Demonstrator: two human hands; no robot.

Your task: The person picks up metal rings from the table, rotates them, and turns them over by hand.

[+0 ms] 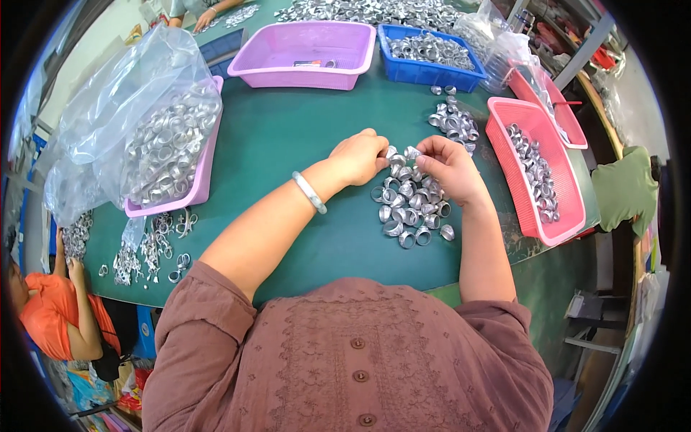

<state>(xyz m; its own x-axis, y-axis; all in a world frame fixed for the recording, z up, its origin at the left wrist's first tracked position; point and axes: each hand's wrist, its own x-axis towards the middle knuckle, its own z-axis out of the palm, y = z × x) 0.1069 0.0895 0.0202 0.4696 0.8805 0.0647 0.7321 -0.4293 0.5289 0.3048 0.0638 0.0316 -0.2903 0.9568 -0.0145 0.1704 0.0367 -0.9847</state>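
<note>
A heap of silvery metal rings (409, 200) lies on the green tabletop in front of me. My left hand (362, 157), with a pale bangle (309, 192) on its wrist, is closed at the heap's far left edge. A ring (391, 152) shows at its fingertips. My right hand (455, 169) comes over the heap's right side, thumb and forefinger pinched on another ring (412, 153). Its other fingers are curled and partly hidden. Just beyond the right hand is a smaller pile of rings (455, 121).
A pink basket (529, 119) of rings stands at right, a blue tray (432, 78) of rings and a purple tray (288, 47) at the back. At left, a plastic bag of rings (169, 147) sits in another purple tray (205, 183). Co-workers (61, 317) are around the table.
</note>
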